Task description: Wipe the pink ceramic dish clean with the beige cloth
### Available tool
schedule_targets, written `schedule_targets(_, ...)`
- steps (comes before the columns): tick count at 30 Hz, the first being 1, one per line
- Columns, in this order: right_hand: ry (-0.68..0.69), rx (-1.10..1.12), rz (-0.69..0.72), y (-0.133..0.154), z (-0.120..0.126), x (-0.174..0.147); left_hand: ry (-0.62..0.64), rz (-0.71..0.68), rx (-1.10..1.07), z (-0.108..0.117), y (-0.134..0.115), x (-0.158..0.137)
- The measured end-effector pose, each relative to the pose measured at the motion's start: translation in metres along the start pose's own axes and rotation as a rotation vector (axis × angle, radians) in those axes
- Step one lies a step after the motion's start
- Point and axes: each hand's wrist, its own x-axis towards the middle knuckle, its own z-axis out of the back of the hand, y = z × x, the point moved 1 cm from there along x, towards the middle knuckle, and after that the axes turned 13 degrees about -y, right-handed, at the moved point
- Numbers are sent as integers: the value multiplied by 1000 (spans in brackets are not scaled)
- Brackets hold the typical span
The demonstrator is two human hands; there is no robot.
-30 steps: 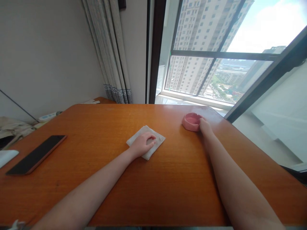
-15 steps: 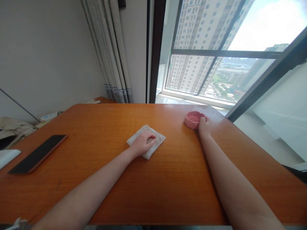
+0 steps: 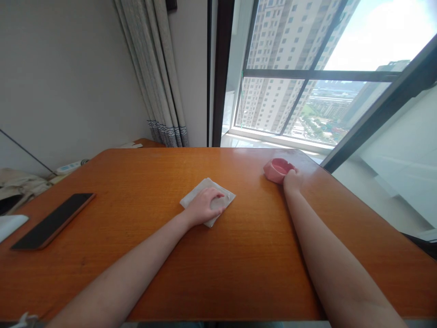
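Observation:
A folded white cloth or paper tissue (image 3: 209,183) lies flat near the middle of the wooden table. My left hand (image 3: 205,206) rests on top of it, thumb spread away from the fingers, covering much of its centre. Farther off to the right, a pink ashtray (image 3: 276,171) with a notched rim is tilted a little. My right hand (image 3: 292,180) grips its near right side, the thumb at the rim and the other fingers mostly hidden.
A flat black slab with a reddish-brown edge (image 3: 54,221) lies on the left of the table (image 3: 153,273). Beside it, a white object (image 3: 12,227) shows at the frame's edge. A curtain (image 3: 153,73) and a large window (image 3: 307,77) stand beyond the far edge.
My left thumb has moved out from the fingers on the white cloth or tissue. The ashtray has turned and shifted slightly right in my right hand.

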Motion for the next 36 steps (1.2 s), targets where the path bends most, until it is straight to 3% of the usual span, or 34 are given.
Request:
schedule_targets(4,23,3,17,6,1,-3,54,-59,98,-1,-4,-2)
schedule_targets(14,27,-8,47,14,8,-7,-19,-39,121,-1,-8,2)
schedule_targets(16,-63,22,138,20,10,-15,-21,-44,147,0,-8,2)
schedule_targets(18,-100,76,359,32,15,-38,-23,-66,177,0,-7,2)
schedule_targets(20,68,144,604,49,19,-76,-26,-110,204,0,-8,2)
schedule_targets(21,181,201,659,57,22,-100,-36,-139,213,1,-8,3)
schedule_targets(23,350,314,615,71,29,-146,-111,-198,218,6,-10,2)
schedule_targets(25,463,372,543,82,36,-183,-277,-256,216,14,-11,2)
schedule_targets(27,630,392,626,88,41,-205,-482,-291,203,21,-11,1)
schedule_targets(31,968,136,1008,90,43,-209,-733,-191,75,26,-5,1)
schedule_targets(34,1038,-125,1072,89,39,-199,-842,-14,-90,23,5,5)
schedule_targets(36,1003,-245,1065,90,37,-194,-912,103,-195,22,12,9)
